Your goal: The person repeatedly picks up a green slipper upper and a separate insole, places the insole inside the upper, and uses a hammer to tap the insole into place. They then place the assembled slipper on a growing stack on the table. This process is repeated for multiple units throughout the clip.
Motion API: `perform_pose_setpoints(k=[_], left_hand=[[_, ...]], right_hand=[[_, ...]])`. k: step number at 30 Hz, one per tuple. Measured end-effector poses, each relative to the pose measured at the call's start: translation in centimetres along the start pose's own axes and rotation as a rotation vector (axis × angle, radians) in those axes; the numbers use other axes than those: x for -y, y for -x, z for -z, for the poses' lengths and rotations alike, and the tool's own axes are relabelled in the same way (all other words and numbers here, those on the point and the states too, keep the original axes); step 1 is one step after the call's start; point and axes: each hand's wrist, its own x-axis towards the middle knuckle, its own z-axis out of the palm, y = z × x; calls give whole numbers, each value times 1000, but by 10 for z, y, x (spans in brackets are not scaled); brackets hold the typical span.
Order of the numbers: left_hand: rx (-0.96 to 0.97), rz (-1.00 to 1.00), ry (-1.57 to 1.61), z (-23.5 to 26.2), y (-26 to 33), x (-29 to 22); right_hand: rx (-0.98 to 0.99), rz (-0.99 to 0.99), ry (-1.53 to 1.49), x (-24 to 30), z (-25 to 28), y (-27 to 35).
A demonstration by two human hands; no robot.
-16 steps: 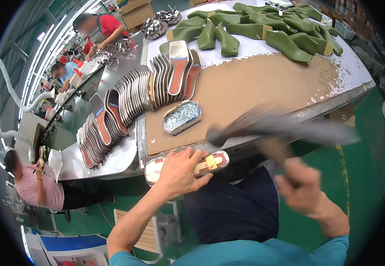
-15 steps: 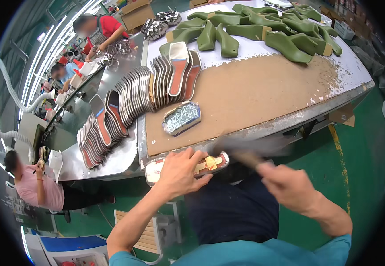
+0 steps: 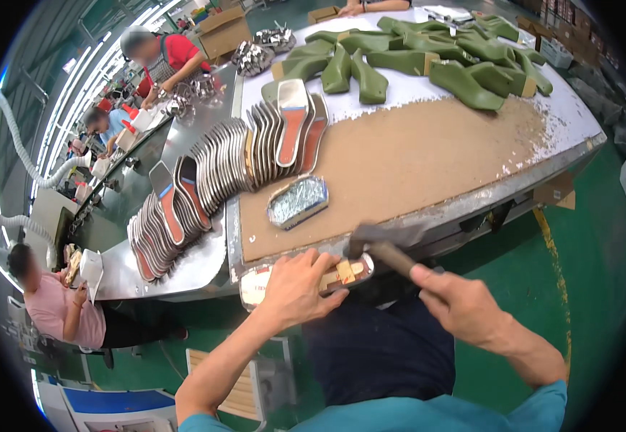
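Observation:
At the table's front edge lies a shoe insole [image 3: 257,285], pale and brown with a yellow patch near its right end. My left hand [image 3: 300,288] is closed over its middle, fingers on top and thumb along the near side, hiding part of it. Wrapped round a wooden handle, my right hand [image 3: 466,306] holds a hammer [image 3: 394,257]. The dark hammer head is at the insole's right end; whether it touches, I cannot tell. Just beyond my left hand stands an open box of small metal nails [image 3: 298,201].
Rows of silver-edged insoles [image 3: 219,155] stand at the left, several orange-faced. Green shoe lasts [image 3: 464,83] are heaped on the far side of the table [image 3: 428,165]. A person in pink [image 3: 68,306] works at the left; others sit along the bench. A wooden-slatted chair [image 3: 219,381] stands below left.
The hammer, blurred by motion before, is now sharper, its head by the insole's right end. My left hand stays on the insole. The person in pink has lowered a hand.

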Motion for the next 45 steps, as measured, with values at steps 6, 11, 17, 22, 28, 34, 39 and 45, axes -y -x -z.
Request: perform_pose_setpoints(k=[6, 11, 17, 22, 28, 34, 39, 45], left_hand=[[-9, 31, 6, -1, 4, 3], [12, 28, 5, 1, -1, -3], [74, 34, -50, -5, -1, 1], [107, -37, -42, 6, -16, -7], [-690, 309, 686, 63, 48, 68], [-1677, 541, 984, 138, 170, 180], [-2216, 672, 652, 101, 263, 321], [-1210, 1367, 155, 17, 284, 387]], right_hand=[[-314, 71, -238, 4, 7, 13], [-231, 74, -187, -5, -8, 16], [-231, 130, 308, -45, 0, -27], [-159, -46, 707, -119, -10, -65], [-165, -26, 686, -164, -26, -66], [-155, -111, 656, -167, -21, -61], [-141, -144, 691, -166, -26, -67], [-126, -169, 779, -174, -16, -56]])
